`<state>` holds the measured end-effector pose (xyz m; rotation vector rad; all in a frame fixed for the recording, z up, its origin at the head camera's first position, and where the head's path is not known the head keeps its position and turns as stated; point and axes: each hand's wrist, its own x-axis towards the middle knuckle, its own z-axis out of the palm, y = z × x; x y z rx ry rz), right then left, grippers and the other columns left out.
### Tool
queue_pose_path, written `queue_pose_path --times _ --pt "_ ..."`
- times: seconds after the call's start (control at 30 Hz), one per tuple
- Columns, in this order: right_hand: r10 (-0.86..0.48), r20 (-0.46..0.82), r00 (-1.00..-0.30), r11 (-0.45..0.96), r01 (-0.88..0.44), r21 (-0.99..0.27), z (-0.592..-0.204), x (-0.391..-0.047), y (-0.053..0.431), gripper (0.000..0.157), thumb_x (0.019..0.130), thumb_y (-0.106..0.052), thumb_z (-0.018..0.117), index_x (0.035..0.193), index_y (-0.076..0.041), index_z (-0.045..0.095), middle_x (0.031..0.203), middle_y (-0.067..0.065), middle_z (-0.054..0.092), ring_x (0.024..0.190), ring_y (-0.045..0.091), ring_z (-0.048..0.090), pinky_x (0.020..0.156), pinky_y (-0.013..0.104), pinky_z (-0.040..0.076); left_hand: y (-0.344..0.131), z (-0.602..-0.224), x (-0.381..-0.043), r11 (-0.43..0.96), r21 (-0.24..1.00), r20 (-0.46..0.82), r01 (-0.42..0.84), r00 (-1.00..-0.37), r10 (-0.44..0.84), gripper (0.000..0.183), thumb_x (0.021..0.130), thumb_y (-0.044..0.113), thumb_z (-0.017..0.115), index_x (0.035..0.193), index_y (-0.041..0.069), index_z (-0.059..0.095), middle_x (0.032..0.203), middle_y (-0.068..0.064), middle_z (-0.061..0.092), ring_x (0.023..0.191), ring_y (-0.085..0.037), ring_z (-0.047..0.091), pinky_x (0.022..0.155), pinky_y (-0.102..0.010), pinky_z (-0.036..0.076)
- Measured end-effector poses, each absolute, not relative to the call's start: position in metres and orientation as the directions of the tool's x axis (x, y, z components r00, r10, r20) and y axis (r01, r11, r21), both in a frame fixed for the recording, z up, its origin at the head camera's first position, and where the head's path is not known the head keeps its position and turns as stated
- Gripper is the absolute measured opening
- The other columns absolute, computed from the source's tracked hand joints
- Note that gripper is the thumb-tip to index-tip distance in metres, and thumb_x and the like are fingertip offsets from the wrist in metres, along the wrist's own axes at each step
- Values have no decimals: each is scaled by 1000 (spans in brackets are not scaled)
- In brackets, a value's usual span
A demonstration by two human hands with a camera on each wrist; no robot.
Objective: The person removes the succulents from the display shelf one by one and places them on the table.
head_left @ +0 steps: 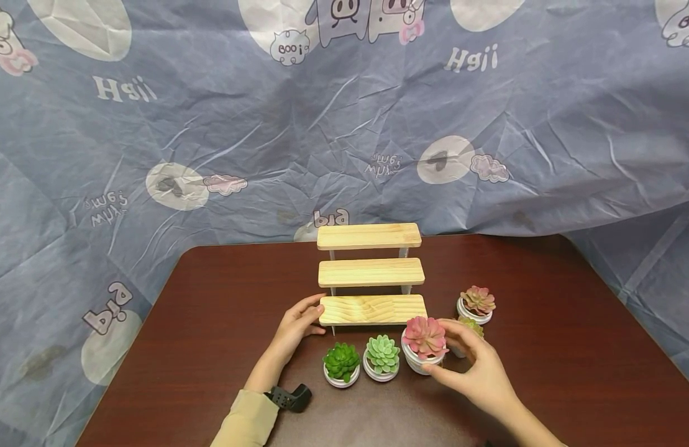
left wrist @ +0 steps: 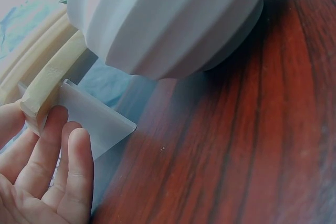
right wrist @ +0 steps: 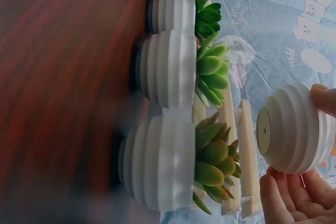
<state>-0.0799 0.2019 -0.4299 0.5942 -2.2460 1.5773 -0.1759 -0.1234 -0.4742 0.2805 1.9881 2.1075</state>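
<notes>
A three-tier wooden display stand (head_left: pixel 372 310) stands at the middle of the table; my left hand (head_left: pixel 294 326) grips the left end of its lowest shelf. In the left wrist view the thumb lies over the board (left wrist: pixel 50 74) and fingers sit beneath, beside a clear support (left wrist: pixel 97 121). My right hand (head_left: pixel 481 375) holds a potted pink succulent (head_left: pixel 425 338) by its white pot, raised off the table. The right wrist view shows that pot's underside (right wrist: pixel 265 131). Nearby stand a dark green succulent (head_left: pixel 341 361) and a pale green one (head_left: pixel 382 355), both in white ribbed pots.
Right of the stand is a reddish succulent (head_left: pixel 478 301) in a white pot. A yellow-green succulent (head_left: pixel 471 326) is partly hidden behind my right hand. Behind the dark table (head_left: pixel 238 285) hangs a blue printed cloth (head_left: pixel 277 136).
</notes>
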Motion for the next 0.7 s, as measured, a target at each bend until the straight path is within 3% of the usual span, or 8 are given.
queue_pose_path --times 0.17,0.33,0.53,0.7 --pt "-168 494 -853 301 -522 -798 -435 -76 201 68 60 4 86 121 -1 56 117 -5 58 103 2 58 89 16 47 -123 -474 -175 -56 997 -32 -50 -956 291 46 98 19 54 138 0 44 101 -6 61 89 -15 61 79 -48 54" --pt "-190 525 -830 306 -558 -771 -438 -73 199 67 60 4 86 120 0 56 114 -1 60 104 4 58 90 16 46 -123 -474 -175 -58 997 -35 -54 -958 284 44 97 18 54 138 2 45 102 -7 60 89 -16 61 80 -48 54" --pt "-184 493 -851 359 -524 -772 -444 -67 199 67 60 -2 88 119 -4 57 115 -5 60 105 2 57 89 17 47 -123 -474 -175 -60 997 -27 -46 -956 291 44 98 18 53 138 1 45 103 -7 60 88 -16 61 79 -48 54" --pt "-209 496 -843 348 -538 -768 -448 -64 198 67 61 -3 88 120 -2 57 118 0 58 107 4 57 90 18 47 -123 -474 -176 -63 997 -21 -41 -956 293 45 98 17 53 138 1 44 102 -7 60 88 -16 61 80 -50 54"
